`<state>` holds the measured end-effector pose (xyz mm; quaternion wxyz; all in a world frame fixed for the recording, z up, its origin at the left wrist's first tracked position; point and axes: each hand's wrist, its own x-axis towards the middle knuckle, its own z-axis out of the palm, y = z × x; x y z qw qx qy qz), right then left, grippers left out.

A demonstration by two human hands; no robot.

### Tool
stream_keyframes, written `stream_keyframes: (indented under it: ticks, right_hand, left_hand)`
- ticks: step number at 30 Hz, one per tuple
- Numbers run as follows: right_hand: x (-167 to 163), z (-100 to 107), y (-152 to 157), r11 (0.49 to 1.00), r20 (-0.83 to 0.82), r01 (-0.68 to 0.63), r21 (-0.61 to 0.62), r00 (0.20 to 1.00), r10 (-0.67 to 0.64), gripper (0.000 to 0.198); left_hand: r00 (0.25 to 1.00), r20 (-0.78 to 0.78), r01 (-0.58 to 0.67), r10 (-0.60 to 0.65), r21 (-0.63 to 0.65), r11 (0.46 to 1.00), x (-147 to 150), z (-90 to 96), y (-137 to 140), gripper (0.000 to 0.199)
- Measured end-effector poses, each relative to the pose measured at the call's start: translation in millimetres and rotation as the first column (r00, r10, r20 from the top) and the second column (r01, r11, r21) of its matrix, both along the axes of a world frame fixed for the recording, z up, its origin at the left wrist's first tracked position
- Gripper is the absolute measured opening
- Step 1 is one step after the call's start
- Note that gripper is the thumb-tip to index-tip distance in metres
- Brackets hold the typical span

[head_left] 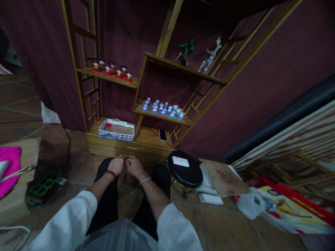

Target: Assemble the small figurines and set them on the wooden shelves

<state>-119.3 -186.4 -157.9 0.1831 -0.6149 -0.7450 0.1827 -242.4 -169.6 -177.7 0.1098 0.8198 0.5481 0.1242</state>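
Note:
My left hand (117, 165), with a red bead bracelet at the wrist, is closed in front of my knees. Close beside it, my right hand (134, 166) has its fingers curled in too, a pale bracelet on its wrist. Whatever the fingers hold, if anything, is too small or hidden to make out. Beyond the hands stands a wooden display shelf (131, 148). On its base sits an open printed cardboard box (116, 135) with a small red piece inside. Several red-based figurines (108, 69) stand on the left shelf, and several blue-based figurines (162, 108) on the middle one.
A dark phone (162, 135) lies on the shelf base. Above are a green figure (186, 52) and a clear deer figure (210, 55). To my right is a black stool (190, 176) bearing a white case (180, 161); bags and a colourful box (295, 209) lie farther right.

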Motion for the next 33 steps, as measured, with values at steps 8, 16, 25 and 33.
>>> stream_keyframes:
  ticks: [8,16,25,33]
  right_hand:
    - [4,0,0,0.998,-0.01,0.064,0.014,0.998,-0.064,0.026]
    - [11,3,-8,0.994,-0.032,0.11,0.018,0.993,-0.11,0.026]
    - [19,-1,-4,0.988,-0.072,0.154,0.014,0.986,-0.153,0.026]
    - [28,-9,-1,0.981,-0.09,0.195,0.011,0.977,-0.193,0.025]
  left_hand:
    - [1.0,-0.008,-0.022,0.022,-0.009,1.0,-6,4.6,3,0.025]
    - [0.999,-0.027,-0.025,0.024,-0.028,0.999,-5,8.0,-1,0.028]
    - [0.997,-0.06,-0.055,0.054,-0.017,0.998,-9,5.9,4,0.03]
    - [0.996,-0.067,-0.053,0.052,-0.008,0.999,-6,9.5,9,0.032]
